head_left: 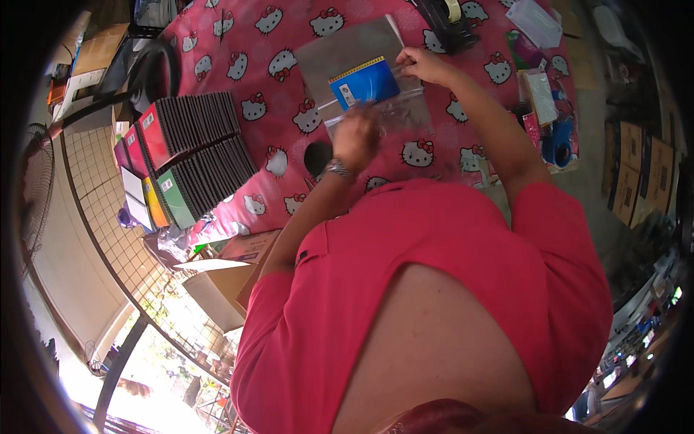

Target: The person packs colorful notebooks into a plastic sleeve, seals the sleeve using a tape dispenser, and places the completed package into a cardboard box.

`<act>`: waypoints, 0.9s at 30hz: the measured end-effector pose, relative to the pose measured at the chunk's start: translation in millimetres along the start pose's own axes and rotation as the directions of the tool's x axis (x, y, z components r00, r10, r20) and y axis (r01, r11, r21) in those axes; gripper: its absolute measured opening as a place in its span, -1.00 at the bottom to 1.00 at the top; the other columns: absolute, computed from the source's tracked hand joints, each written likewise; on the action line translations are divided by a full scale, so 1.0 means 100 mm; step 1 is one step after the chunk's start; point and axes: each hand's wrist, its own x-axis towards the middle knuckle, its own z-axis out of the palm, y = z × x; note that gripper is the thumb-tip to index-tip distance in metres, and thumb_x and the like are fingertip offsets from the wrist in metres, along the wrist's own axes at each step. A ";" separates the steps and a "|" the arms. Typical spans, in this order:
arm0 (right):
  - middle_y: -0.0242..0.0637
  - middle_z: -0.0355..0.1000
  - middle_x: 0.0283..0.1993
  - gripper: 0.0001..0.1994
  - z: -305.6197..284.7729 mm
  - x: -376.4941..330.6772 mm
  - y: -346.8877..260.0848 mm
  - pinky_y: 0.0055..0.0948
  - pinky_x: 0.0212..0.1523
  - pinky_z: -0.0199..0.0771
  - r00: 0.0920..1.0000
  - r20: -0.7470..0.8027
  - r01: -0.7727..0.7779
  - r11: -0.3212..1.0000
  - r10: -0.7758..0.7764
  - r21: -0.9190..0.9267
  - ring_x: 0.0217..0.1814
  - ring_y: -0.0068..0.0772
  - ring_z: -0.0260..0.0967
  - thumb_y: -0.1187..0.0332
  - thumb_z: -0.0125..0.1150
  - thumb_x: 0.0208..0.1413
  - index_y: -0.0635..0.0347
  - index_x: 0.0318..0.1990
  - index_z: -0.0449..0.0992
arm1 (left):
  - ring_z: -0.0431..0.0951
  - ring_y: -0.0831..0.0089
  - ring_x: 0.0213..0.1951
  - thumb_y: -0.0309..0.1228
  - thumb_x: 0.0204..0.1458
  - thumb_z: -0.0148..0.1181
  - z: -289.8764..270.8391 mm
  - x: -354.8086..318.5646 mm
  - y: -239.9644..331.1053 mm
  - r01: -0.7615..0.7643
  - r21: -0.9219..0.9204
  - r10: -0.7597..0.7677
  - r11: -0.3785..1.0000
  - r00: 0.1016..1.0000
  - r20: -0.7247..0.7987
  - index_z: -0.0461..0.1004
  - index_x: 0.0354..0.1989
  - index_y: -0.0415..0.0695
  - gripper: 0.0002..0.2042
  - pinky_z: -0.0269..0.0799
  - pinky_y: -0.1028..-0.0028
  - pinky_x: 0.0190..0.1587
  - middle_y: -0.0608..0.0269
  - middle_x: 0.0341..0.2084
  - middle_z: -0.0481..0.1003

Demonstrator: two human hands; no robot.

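Blue notebook [369,82] lies at 12 o'clock on the counter [278,126], overlapping a clear bag [405,114]. Bagging appears begun; full insertion and closure probably remain. Left hand [357,137], blurred, at notebook's 6 o'clock; right hand [428,66] at its 3 o'clock: cannot tell either grip.

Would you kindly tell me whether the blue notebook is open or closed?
Closed: the blue notebook shows its cover facing up, with no inside pages visible.

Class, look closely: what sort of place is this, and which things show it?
Probably a small workroom or stockroom, perhaps in a home or shop. The signs are the stacked spiral-bound notebooks at the left, the black tape dispenser on the table's far side, and the cardboard boxes at the right.
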 end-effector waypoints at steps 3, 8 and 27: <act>-0.31 0.45 -0.22 -0.74 0.07 0.16 0.03 -0.48 -0.24 0.38 0.996 -0.044 0.075 0.995 -0.072 0.070 -0.22 -0.52 0.38 0.45 0.01 0.03 0.25 -0.10 0.42 | -0.14 0.13 0.35 -0.08 0.04 0.02 0.42 -0.09 0.02 0.017 0.204 -0.022 0.979 1.000 0.021 0.00 0.28 -0.19 -0.31 -0.24 0.15 0.34 0.06 0.31 -0.07; -0.33 0.41 -0.12 -0.65 0.28 0.39 0.11 -0.51 -0.24 0.36 1.000 0.027 -0.023 0.944 0.015 0.329 -0.15 -0.59 0.33 0.30 -0.15 0.10 0.19 -0.02 0.42 | -0.22 0.15 0.37 0.03 0.07 -0.06 0.57 -0.04 0.01 0.087 0.259 -0.090 0.962 0.996 0.000 -0.10 0.32 -0.17 -0.26 -0.33 0.09 0.34 0.11 0.35 -0.17; -0.14 0.45 -0.20 -0.66 0.26 0.50 -0.13 -0.15 -0.08 0.35 0.948 0.091 0.301 0.771 -0.304 -0.561 -0.09 -0.11 0.39 0.10 -0.06 0.14 0.10 -0.16 0.54 | -0.21 0.24 0.38 -0.08 0.05 -0.01 0.46 -0.03 -0.06 0.062 0.238 -0.088 0.969 0.991 0.100 -0.05 0.32 -0.07 -0.31 -0.36 -0.09 0.30 0.26 0.36 -0.17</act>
